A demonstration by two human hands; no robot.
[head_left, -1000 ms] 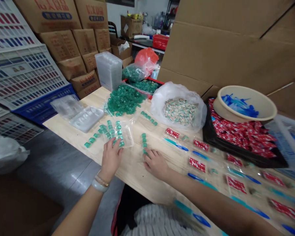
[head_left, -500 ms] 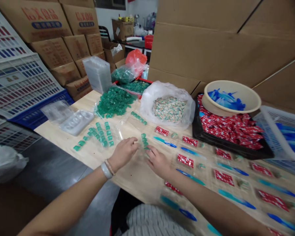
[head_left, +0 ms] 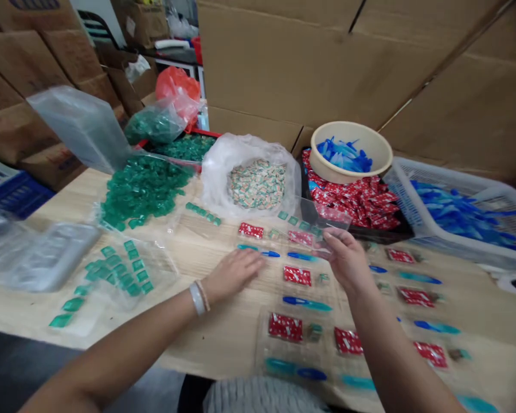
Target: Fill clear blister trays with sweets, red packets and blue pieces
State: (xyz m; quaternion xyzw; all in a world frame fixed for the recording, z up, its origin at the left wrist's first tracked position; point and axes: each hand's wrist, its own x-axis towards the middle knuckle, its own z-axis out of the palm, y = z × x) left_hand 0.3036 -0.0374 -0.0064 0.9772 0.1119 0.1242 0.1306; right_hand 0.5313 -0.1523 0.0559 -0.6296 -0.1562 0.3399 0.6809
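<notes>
As R hand (head_left: 339, 246) holds 1 pack (head_left: 325, 215), 1 bowl (head_left: 337, 175)

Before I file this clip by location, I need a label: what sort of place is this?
Probably a small packing workshop: red packets lie in rows on a wooden table, an open white bag holds many small pieces, and cardboard boxes are stacked at the back left.
</notes>
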